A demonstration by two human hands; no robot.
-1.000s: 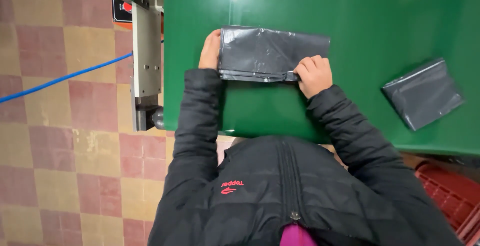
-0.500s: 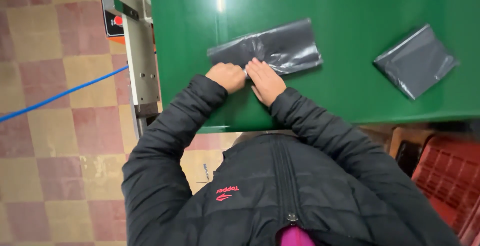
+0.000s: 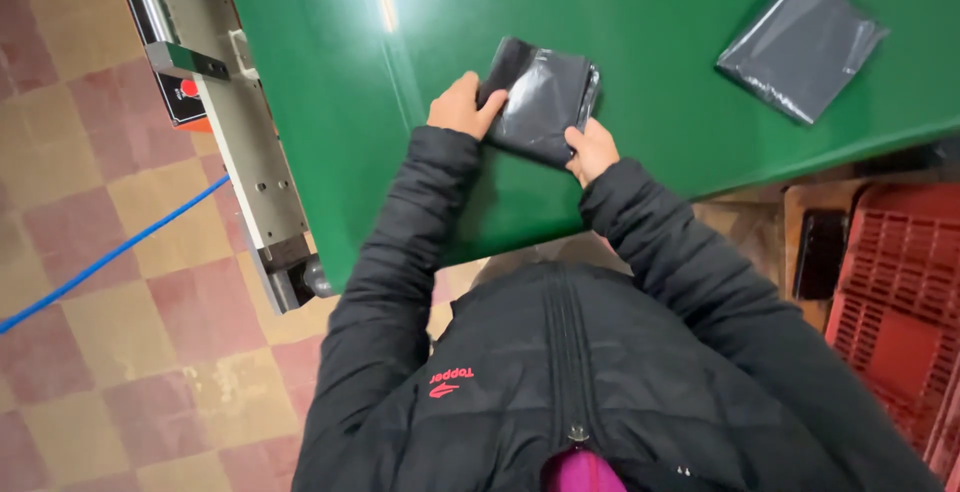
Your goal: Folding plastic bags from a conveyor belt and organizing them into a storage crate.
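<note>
got my left hand and right hand pinching the folded dark plastic bag on the green table, best to keep edges lined up and press flat

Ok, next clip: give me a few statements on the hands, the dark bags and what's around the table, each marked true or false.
1. Both hands touch the folded dark plastic bag on the green table. True: the left hand is at its left edge, the right hand at its near right corner.
2. A second folded dark bag lies apart at the right. True.
3. The second bag is stacked on the one in hand. False: bare green table lies between them.
4. A red crate stands on the table. False: it sits below the table's near edge, at the right.
5. A blue line crosses the tiled floor. True.
</note>
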